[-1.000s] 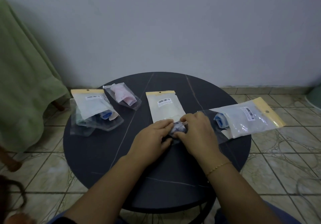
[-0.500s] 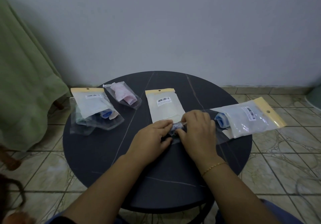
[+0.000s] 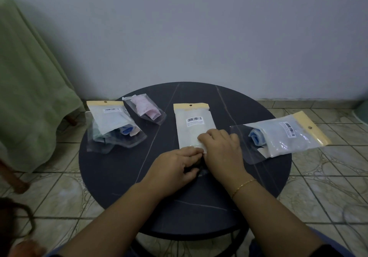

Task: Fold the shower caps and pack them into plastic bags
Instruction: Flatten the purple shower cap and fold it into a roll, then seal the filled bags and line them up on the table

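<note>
On the round dark table [image 3: 119, 169] a white plastic bag [image 3: 194, 125] with a yellow header and a barcode label lies flat in the middle. My right hand [image 3: 222, 151] has its fingers curled on the bag's near edge, which looks slightly lifted. My left hand [image 3: 175, 167] pinches a small dark folded shower cap [image 3: 200, 170] between fingers and thumb, right at that edge. The cap is almost wholly hidden under both hands.
A packed bag [image 3: 111, 121] with a blue cap lies at the left on crumpled clear bags. A pink cap in a clear bag [image 3: 146, 108] lies behind it. Another packed bag [image 3: 286, 135] lies at the right edge. A green cloth [image 3: 29, 97] hangs at the left.
The folded cap, seen between my fingertips before, has slipped out of sight under my hands. My right fingers have shifted onto the white bag's near edge.
</note>
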